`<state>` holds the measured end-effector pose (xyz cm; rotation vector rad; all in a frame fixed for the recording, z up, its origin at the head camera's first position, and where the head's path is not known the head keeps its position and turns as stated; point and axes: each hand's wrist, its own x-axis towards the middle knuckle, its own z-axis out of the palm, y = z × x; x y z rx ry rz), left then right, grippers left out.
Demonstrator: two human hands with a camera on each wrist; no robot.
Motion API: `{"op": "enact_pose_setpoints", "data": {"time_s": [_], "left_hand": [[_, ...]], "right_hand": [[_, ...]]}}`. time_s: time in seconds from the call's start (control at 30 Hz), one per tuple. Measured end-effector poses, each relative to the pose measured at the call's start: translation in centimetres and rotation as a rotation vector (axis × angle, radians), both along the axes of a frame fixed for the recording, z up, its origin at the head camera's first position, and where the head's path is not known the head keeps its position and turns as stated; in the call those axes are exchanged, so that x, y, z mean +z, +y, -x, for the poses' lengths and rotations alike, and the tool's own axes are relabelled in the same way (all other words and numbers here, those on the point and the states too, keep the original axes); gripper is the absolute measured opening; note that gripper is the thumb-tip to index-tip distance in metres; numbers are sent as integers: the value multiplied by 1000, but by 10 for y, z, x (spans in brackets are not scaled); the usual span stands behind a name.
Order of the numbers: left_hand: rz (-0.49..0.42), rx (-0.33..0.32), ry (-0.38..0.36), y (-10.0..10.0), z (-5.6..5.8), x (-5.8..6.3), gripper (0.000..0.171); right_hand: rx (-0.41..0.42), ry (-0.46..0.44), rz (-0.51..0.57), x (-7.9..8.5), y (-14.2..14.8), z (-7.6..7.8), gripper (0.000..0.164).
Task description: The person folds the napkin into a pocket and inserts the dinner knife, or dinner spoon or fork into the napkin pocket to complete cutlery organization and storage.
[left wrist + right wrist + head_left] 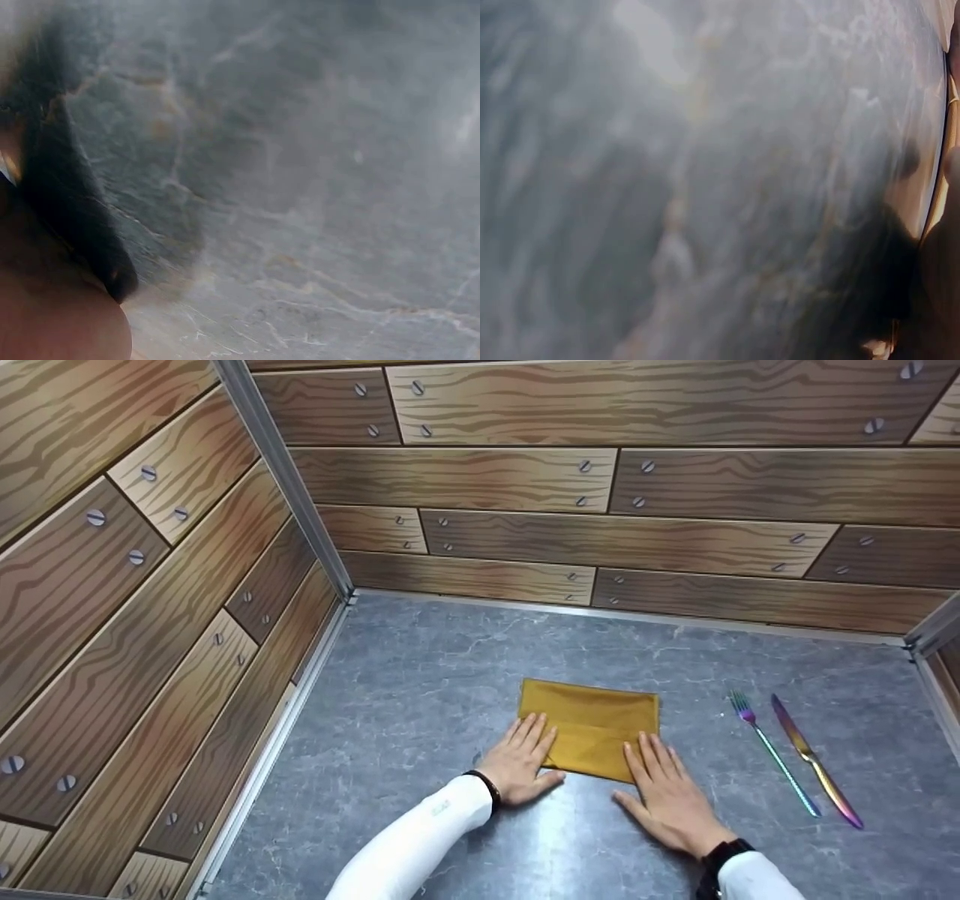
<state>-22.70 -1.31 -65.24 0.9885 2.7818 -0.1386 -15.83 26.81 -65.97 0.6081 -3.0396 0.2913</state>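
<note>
A mustard-gold cloth (589, 709), folded into a rectangle, lies flat on the grey marbled table. My left hand (521, 765) rests on its near left corner with the fingers straight and the thumb out on the table. On the near right corner lies my right hand (667, 795), fingers extended over the cloth and thumb pointing inward. In the left wrist view, part of the left hand (60, 322) shows at the lower left. The right wrist view catches a dark edge of the right hand (937, 277) and a thin strip of the cloth.
To the right of the cloth lie a rainbow-coloured metal fork (776, 754) and a matching knife (817, 765), side by side. Wood-patterned panels (480, 480) wall the table (405, 675) at the back and left, with metal strips along their lower edges.
</note>
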Motion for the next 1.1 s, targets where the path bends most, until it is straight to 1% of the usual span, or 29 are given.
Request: {"op": "enact_pose_setpoints", "data": {"time_s": [0.1,0.27,0.4,0.5,0.67,0.8,0.9,1.0,1.1], "left_hand": [[-3,3,1,-2,-3,-3,83],[-8,-2,8,-3,-1,-8,85],[-9,0,6,-2,-2,-4,84],[0,6,2,-1,-3,-1,83],[4,13,-10,-1,-4,1,83],[-6,3,-8,-1,-4,-3,84],[-14,-6,-6,0,-4,-7,85],[-15,2,-3,1,-5,-5,84],[-17,7,6,0,-8,-7,83]], "right_hand": [[2,-2,0,-2,-1,-2,78],[3,-29,-6,-1,0,-1,79],[-1,-46,-10,-1,1,-1,79],[-2,-38,-8,-1,2,-1,79],[-1,-34,-4,-1,1,-2,80],[-2,-39,-5,0,1,-3,80],[-3,-26,-3,0,2,-4,80],[-3,-14,-1,1,2,-4,79],[-1,-27,8,0,2,-6,78]]}}
